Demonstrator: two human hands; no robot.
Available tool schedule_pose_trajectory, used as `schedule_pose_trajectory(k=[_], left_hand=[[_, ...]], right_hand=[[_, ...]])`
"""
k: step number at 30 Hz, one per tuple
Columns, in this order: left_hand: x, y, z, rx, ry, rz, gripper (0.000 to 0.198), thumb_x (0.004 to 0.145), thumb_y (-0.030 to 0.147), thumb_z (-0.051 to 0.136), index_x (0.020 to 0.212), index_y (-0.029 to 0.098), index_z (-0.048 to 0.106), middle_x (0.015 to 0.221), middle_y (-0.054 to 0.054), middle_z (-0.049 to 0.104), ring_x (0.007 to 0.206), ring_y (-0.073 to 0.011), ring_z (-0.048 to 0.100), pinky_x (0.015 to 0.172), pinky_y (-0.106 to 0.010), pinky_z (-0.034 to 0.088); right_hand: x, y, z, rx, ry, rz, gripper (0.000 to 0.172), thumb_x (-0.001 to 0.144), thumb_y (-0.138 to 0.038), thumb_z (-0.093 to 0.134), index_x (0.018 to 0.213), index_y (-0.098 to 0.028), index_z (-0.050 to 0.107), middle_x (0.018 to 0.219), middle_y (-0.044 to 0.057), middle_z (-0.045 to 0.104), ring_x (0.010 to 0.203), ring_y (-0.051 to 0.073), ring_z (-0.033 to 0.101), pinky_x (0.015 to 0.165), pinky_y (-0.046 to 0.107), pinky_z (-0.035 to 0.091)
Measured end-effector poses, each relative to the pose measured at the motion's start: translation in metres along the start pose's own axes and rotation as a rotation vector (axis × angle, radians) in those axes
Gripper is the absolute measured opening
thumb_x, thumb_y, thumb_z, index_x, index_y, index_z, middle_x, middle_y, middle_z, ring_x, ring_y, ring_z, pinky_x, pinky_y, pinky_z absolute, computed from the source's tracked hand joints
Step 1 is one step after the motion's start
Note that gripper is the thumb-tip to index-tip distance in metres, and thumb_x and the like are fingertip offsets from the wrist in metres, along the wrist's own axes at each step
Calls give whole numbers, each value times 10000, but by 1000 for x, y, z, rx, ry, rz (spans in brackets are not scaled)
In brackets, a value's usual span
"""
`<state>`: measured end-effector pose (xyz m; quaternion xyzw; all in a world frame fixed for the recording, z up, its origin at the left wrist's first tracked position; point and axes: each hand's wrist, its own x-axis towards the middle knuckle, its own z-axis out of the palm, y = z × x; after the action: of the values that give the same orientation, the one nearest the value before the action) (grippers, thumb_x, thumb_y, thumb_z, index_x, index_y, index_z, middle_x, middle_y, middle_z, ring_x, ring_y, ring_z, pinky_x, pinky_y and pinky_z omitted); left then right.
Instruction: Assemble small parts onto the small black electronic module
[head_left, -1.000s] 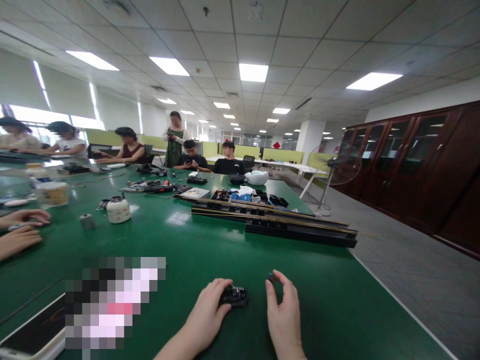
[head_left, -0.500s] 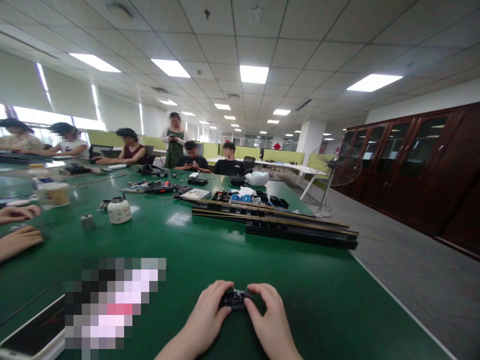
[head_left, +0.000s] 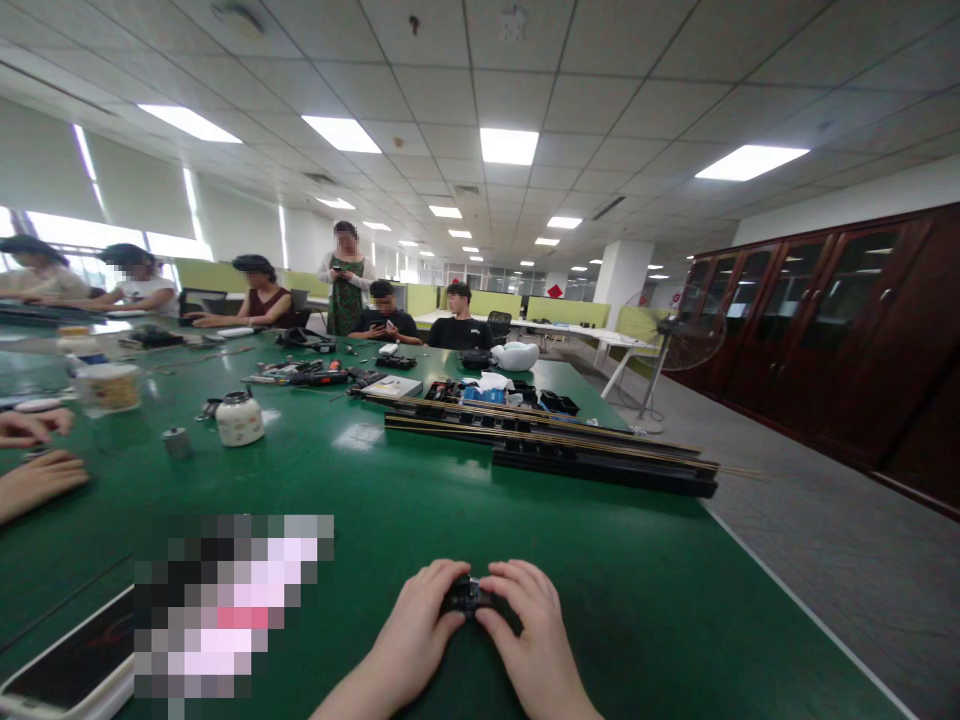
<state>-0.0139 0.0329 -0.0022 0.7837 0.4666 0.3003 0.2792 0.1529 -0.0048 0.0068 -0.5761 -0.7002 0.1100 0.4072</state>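
Pinching small black part (head_left: pixel 470 598) with left hand (head_left: pixel 420 618) at its left end, right hand (head_left: pixel 531 622) at its right, both grips nearly closed. Holding it at near centre of green table (head_left: pixel 660 590), nearer than black bars (head_left: pixel 600 474).

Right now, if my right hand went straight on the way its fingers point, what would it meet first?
The small black-and-silver part, which your right hand seems to touch; beyond it, probably your left hand, though depth is unclear.
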Motion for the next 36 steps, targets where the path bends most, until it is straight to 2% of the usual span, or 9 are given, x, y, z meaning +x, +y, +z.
schedule_pose_trajectory(k=[6,12,18,26,32,36], left_hand=[[0,0,1,-16,-4,4,418,691,105,480,1086,219,557,1140,-54,590,1069,-201,511,959,-335,364],[0,-1,2,-21,16,18,407,696,118,484,1080,230,560,1132,-56,598,1061,-211,519,952,-348,373],[1,-2,2,-18,7,27,399,703,119,486,1081,225,557,1125,-56,600,1056,-207,519,945,-341,376],[0,0,1,8,-4,18,408,700,107,486,1086,224,553,1132,-56,601,1055,-207,518,950,-348,368],[-2,2,0,-34,4,-2,411,706,132,497,1109,201,539,1160,-76,583,1084,-223,499,965,-360,354],[-2,0,1,-87,4,-20,412,733,149,479,1140,198,516,1196,-84,562,1115,-228,478,982,-369,334]], right_hand=[[-1,0,2,7,-62,43,234,673,-214,640,854,-358,677,1009,-20,666,1063,272,513,955,498,317],[-1,1,2,10,-89,78,237,669,-226,648,859,-366,676,1025,-19,663,1057,279,517,932,494,329],[-1,3,3,9,-44,40,223,658,-236,658,837,-367,680,998,-25,669,1024,261,537,918,463,346],[1,-4,-1,-59,-164,114,228,687,-215,613,875,-326,677,1056,3,637,1053,233,516,947,419,323],[1,3,1,66,-134,115,362,639,-170,611,972,-307,650,1053,12,645,1048,245,538,959,418,342],[2,7,2,179,-106,142,345,655,-155,578,966,-287,649,1050,14,646,1040,238,548,951,402,371]])
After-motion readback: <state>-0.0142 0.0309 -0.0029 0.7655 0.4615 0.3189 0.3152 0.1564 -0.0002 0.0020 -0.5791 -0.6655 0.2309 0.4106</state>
